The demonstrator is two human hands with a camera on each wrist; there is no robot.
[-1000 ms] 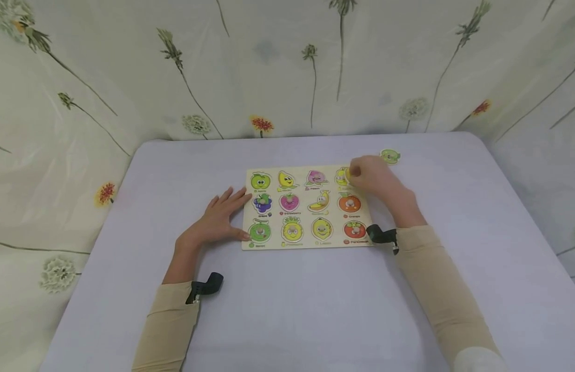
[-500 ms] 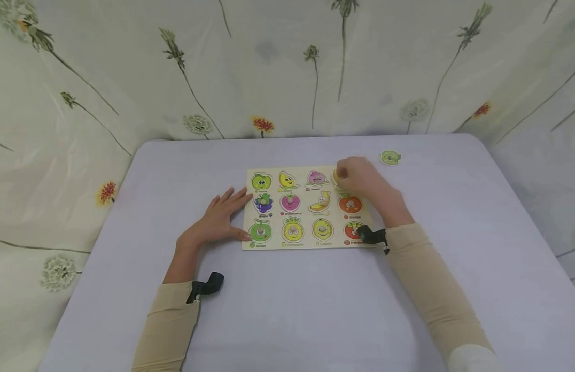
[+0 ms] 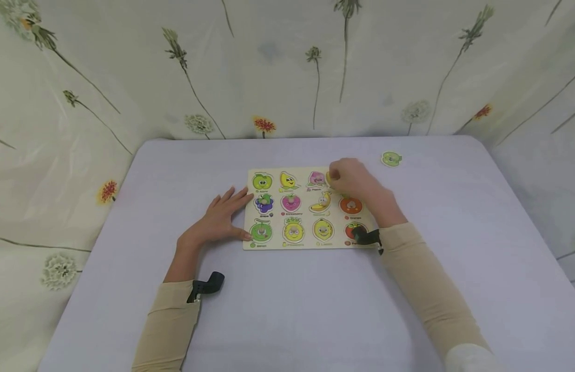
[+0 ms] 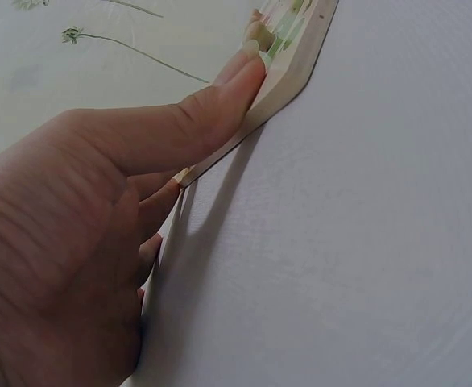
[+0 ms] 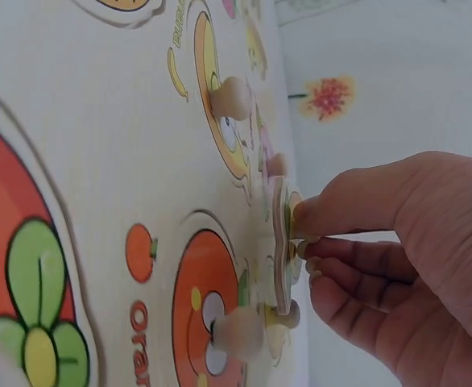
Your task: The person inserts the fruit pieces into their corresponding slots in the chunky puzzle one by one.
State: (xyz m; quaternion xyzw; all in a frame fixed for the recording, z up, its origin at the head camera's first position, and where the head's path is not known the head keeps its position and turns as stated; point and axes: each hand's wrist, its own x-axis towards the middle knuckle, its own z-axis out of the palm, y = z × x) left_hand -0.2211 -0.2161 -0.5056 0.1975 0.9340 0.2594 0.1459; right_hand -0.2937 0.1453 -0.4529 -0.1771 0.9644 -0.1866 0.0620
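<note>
A wooden fruit puzzle board point(image 3: 307, 245) lies on the table, its knobbed pieces including an orange point(image 5: 208, 298) and a banana point(image 5: 208, 89). My left hand point(image 3: 219, 217) is at the board's left side with fingers spread. Its thumb point(image 4: 196, 125) lies over the front left corner, and the other fingers reach along the side. Over the top row, near the peach point(image 3: 316, 179), my right hand point(image 3: 354, 178) pinches a yellow puzzle piece point(image 3: 328, 179) between thumb and fingertips. In the right wrist view this held piece point(image 5: 281, 242) stands edge-on; its printed front is mostly hidden.
A loose green apple-shaped piece point(image 3: 391, 158) lies beyond the board to the right. The table point(image 3: 287, 310) has a pale cloth, and a flower-patterned curtain point(image 3: 268, 67) rises behind it. A black wrist camera point(image 3: 367, 236) overlaps the board's lower right corner in the head view.
My right hand has moved left along the board's top row with the yellow piece, from the rightmost fruit toward the peach. The left hand has stayed at the board's left side.
</note>
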